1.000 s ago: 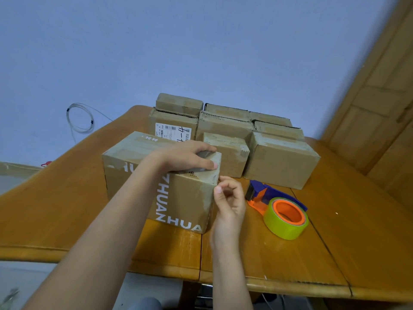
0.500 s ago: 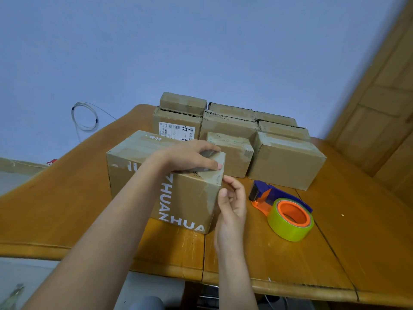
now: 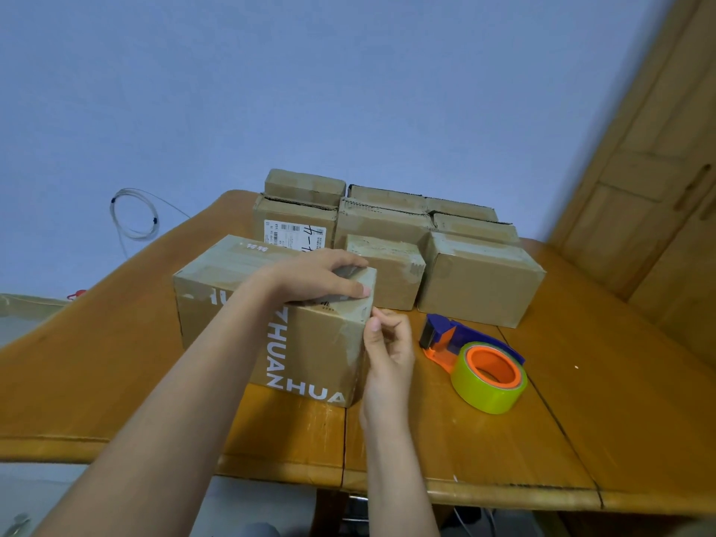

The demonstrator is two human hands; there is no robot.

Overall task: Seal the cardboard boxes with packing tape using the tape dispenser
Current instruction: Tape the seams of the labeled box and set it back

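Box (image 3: 271, 304) sits on the table (image 3: 581, 420), near-left of the stack of boxes (image 3: 387, 226) at the far edge. Left hand (image 3: 321, 277) lies flat on the box top at its right end, fingers (image 3: 358, 290) spread and pressing, not gripping; same spot as 0.5 s ago. Right hand (image 3: 387, 350) is at the box's right end face, fingers curled in with thumb tip touching the top-right corner. Half a second back it was more open, palm against the face; now curled tighter, as at 1 s ago. Can't tell if it pinches tape. Dispenser (image 3: 449, 339) with yellow-green roll (image 3: 490, 377) lies on the table just right of the right hand, untouched, unmoved. View has drifted slightly; the box itself hasn't shifted on the table. Cable coil (image 3: 133, 215) hangs on the wall, far left.
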